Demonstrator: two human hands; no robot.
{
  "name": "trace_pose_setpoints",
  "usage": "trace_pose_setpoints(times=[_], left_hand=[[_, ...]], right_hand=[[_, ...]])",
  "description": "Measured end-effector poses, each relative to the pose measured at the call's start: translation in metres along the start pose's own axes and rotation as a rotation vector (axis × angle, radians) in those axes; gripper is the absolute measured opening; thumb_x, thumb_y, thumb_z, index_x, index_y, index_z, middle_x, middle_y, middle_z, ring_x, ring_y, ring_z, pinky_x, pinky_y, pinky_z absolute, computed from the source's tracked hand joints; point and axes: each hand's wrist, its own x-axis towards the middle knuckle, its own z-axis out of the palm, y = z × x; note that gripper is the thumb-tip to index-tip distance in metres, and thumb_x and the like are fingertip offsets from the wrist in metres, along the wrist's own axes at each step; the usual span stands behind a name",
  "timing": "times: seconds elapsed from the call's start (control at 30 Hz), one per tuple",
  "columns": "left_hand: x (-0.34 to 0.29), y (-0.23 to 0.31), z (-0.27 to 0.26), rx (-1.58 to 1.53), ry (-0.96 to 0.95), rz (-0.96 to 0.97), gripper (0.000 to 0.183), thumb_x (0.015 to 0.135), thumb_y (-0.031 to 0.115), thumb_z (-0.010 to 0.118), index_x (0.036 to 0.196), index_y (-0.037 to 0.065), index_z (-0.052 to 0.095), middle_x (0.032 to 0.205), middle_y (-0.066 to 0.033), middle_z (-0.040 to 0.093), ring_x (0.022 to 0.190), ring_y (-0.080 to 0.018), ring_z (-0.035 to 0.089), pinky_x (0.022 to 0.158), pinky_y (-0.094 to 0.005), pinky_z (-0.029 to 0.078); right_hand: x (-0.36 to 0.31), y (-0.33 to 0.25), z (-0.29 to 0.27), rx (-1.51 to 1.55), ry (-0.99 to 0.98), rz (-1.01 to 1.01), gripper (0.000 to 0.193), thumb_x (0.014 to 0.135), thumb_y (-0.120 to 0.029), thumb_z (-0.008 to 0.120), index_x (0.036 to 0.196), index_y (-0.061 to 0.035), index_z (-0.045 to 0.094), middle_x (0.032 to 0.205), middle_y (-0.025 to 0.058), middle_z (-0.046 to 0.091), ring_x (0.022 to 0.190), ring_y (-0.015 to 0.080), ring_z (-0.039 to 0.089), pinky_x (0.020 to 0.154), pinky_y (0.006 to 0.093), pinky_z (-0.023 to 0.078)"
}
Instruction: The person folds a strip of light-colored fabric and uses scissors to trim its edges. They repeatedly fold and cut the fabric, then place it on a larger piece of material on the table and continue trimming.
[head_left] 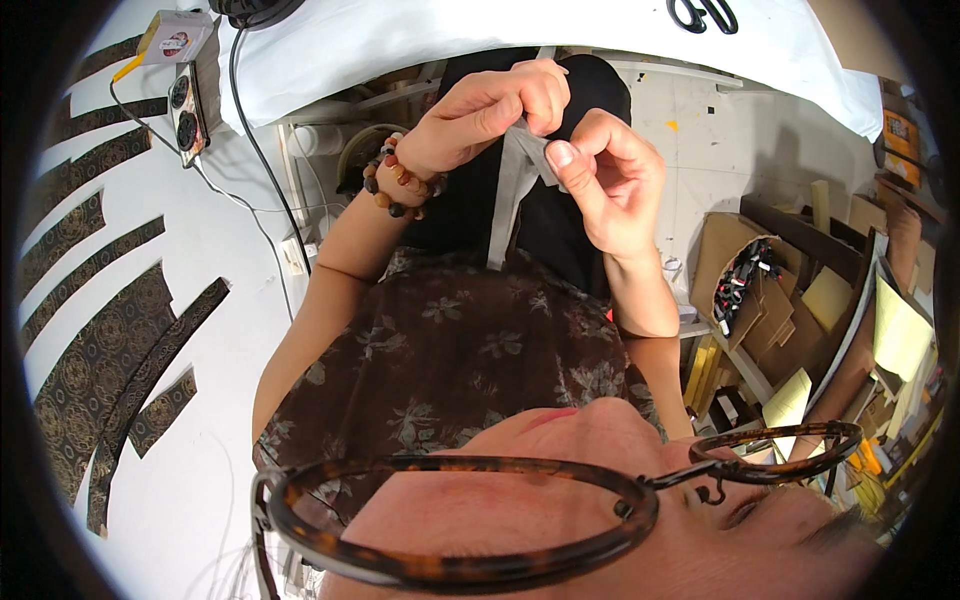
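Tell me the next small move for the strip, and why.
Probably ease the right hand slightly away from the left hand, keeping both grips, to flatten the grey strip. The hands pinch it close together, the part near the fingers looks folded over, and a long tail hangs below.

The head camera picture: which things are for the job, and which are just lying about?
In the job, it seems:
grey strip
left hand, gripping it
right hand, pinching it too

Probably just lying about:
dark patterned pieces, untouched, though I can't be sure
brown cardboard
orange package
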Motion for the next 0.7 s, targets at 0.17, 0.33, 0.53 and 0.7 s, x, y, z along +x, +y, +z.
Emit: trace_pose_setpoints(times=[0.17,0.33,0.53,0.7], left_hand=[[-0.002,-0.001,0.002,0.005,0.033,-0.026,0.041,0.108,0.045,0.041,0.084,0.013,0.053,0.084,0.0011,0.052,0.085,-0.0179,0.049,0.114,-0.0512,0.024],[-0.004,0.001,0.002,-0.022,0.033,-0.048,0.04,0.107,0.045,0.044,0.085,0.013,0.055,0.084,0.0011,0.054,0.085,-0.0167,0.05,0.116,-0.0513,0.023],[-0.006,-0.001,0.003,-0.055,0.053,-0.073,0.04,0.105,0.047,0.048,0.087,0.013,0.057,0.086,0.0004,0.055,0.088,-0.0175,0.051,0.116,-0.0509,0.022],[-0.008,-0.001,0.003,-0.075,0.059,-0.071,0.038,0.104,0.046,0.052,0.091,0.011,0.061,0.088,-0.0005,0.056,0.089,-0.0177,0.05,0.115,-0.0491,0.023]], right_hand=[[-0.009,0.01,0.011,0.245,0.04,0.042,0.032,0.093,0.0,0.072,0.072,-0.0073,0.049,0.072,-0.0059,0.044,0.064,0.0032,0.035,0.057,0.0213,0.03],[-0.02,0.014,0.009,0.225,0.048,0.017,0.021,0.096,-0.002,0.067,0.079,-0.0049,0.056,0.08,0.0003,0.053,0.07,0.0085,0.046,0.062,0.024,0.038],[-0.017,0.018,0.014,0.318,0.086,0.067,0.031,0.095,-0.001,0.071,0.073,-0.0078,0.05,0.072,-0.0067,0.046,0.064,0.0018,0.037,0.057,0.0212,0.03],[-0.015,0.023,0.015,0.412,0.051,0.102,0.03,0.097,-0.004,0.07,0.074,-0.0073,0.052,0.071,-0.0058,0.051,0.064,0.0012,0.041,0.058,0.0204,0.032]])
